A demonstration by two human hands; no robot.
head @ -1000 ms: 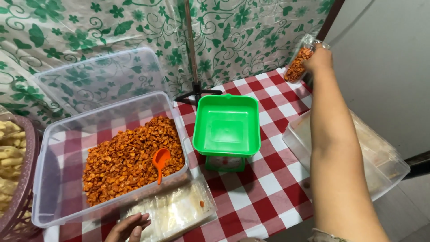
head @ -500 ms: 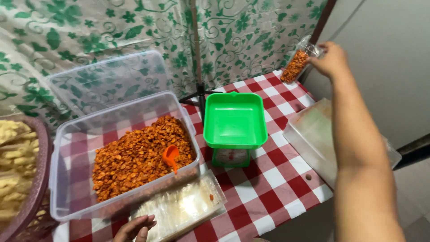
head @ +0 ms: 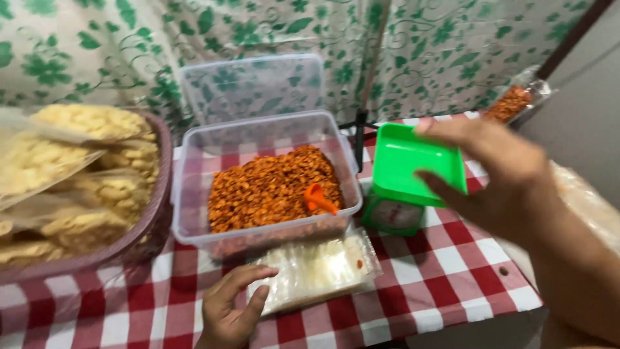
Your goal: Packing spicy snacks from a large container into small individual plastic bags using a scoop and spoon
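Fingers [head: 255, 274] of the left hand [head: 229, 310] lie loosely spread, the tips touching the near edge of a stack of clear empty bags [head: 316, 268] on the checked desk [head: 452, 265]; they grip nothing. Her right hand [head: 497, 171] hangs open in the air over the green scale tray [head: 400, 161], holding nothing, thumb and fingers apart. Just behind the bags stands a clear plastic tub [head: 194, 194] of orange snack pieces [head: 265, 187], with 1 small orange scoop [head: 318, 197] stuck in them. A filled snack bag [head: 513, 100] rests at the far right corner by the curtain. At the left, a basket [head: 158, 207] holds bags of pale crackers [head: 84, 168].
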